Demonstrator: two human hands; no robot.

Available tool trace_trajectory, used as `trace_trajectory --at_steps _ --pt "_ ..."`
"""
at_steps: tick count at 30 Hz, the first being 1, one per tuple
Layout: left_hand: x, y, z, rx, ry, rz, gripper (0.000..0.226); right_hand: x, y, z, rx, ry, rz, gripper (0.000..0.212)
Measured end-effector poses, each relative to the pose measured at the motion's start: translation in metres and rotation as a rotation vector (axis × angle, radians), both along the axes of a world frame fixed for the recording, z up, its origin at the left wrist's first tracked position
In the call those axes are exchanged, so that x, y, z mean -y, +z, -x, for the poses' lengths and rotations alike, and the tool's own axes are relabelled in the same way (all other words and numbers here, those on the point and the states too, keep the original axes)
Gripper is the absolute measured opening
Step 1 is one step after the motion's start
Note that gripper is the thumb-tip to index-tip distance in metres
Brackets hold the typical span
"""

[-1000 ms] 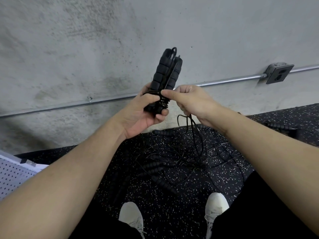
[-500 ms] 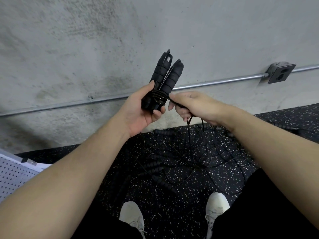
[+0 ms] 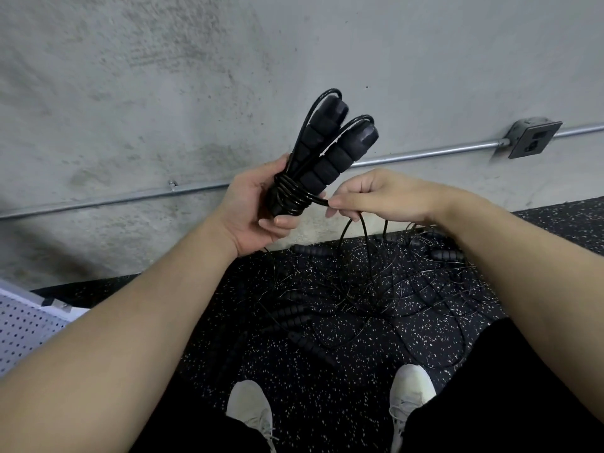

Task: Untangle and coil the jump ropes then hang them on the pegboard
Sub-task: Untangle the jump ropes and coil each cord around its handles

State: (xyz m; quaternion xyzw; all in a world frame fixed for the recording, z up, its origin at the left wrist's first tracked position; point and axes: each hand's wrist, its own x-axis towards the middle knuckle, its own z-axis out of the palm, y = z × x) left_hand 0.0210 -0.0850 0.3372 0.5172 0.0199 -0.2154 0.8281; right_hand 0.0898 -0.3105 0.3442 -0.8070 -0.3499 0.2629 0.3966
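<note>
The left hand (image 3: 253, 212) grips the lower end of a pair of black jump-rope handles (image 3: 322, 155), fingers curled under them and thumb along the far side, holding them up in front of the concrete wall (image 3: 228, 60). The two handles lie side by side and lean up and to the right; each is ribbed foam in padded segments with a flat end cap, and a thin loop of cord runs over each top. Several turns of glossy black cord (image 3: 292, 194) are wound tightly around the handles just above the fingers, binding them into one bundle. The right hand (image 3: 376, 194), just to the right, pinches the free run of that cord between thumb and forefinger, close beside the wrap; from the pinch the cord drops in loose loops toward the floor. Below and beyond the hands, the other jump ropes (image 3: 359, 289) lie in a tangled heap on the black speckled rubber floor (image 3: 327, 387), thin cords crossing one another with more ribbed handles scattered among them; how many ropes are in the heap is hard to tell against the dark floor. Two white shoes (image 3: 410, 390) stand at the near edge of the pile. A white pegboard (image 3: 23, 325) shows at the left edge, low against the wall. A metal conduit (image 3: 425, 153) runs along the wall to a grey outlet box (image 3: 532, 138) at far right.
</note>
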Motion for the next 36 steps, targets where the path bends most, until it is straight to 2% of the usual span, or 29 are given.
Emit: trace_trajectory --at_steps 2,4,7,9,11,14,17,19,22,24,27,31,33,35,36 --pt "-0.006 -0.001 0.0 -0.006 -0.016 -0.02 0.043 0.0 -0.001 -0.003 0.044 0.035 0.029 0.032" --pt "-0.007 0.001 0.002 -0.008 -0.027 -0.084 0.033 -0.002 -0.007 -0.005 0.131 0.043 0.071 0.026" --pt "-0.007 0.007 0.007 -0.015 -0.084 -0.273 0.032 -0.002 -0.01 -0.006 0.268 -0.007 0.033 0.01" --pt "-0.009 0.007 0.008 0.036 -0.191 -0.405 0.038 0.0 -0.008 -0.01 0.361 -0.022 0.1 0.032" --pt "-0.009 0.004 0.008 0.078 -0.261 -0.537 0.03 -0.001 -0.012 -0.014 0.343 -0.038 0.188 0.036" --pt "-0.008 0.0 0.007 0.091 -0.339 -0.743 0.012 -0.008 -0.017 -0.011 0.251 -0.009 0.239 0.011" --pt "-0.006 -0.003 0.006 0.103 -0.366 -0.929 0.024 -0.013 -0.02 -0.011 0.282 0.026 0.252 0.01" --pt "-0.003 -0.004 0.006 0.108 -0.319 -0.991 0.027 -0.015 -0.02 -0.012 0.302 0.011 0.248 0.009" --pt "0.004 -0.004 0.002 0.114 -0.291 -1.101 0.045 -0.019 -0.021 -0.011 0.362 -0.042 0.225 0.006" --pt "0.009 -0.004 -0.002 0.199 -0.31 -1.27 0.051 -0.025 -0.018 -0.005 0.409 -0.059 0.243 0.005" --pt "0.017 -0.005 -0.005 0.363 -0.305 -1.563 0.041 -0.034 -0.016 0.0 0.477 -0.091 0.27 0.008" --pt "0.022 -0.013 -0.01 0.355 -0.089 -1.544 0.029 -0.038 -0.015 0.002 0.454 -0.155 0.169 0.01" --pt "0.022 -0.017 -0.012 0.407 0.052 -1.59 0.029 -0.036 -0.015 0.001 0.418 -0.182 0.133 0.024" --pt "0.019 -0.021 -0.012 0.396 0.152 -1.519 0.028 -0.033 -0.015 -0.001 0.372 -0.184 0.167 0.043" --pt "0.017 -0.022 -0.011 0.39 0.177 -1.483 0.034 -0.029 -0.016 -0.002 0.35 -0.178 0.204 0.048"
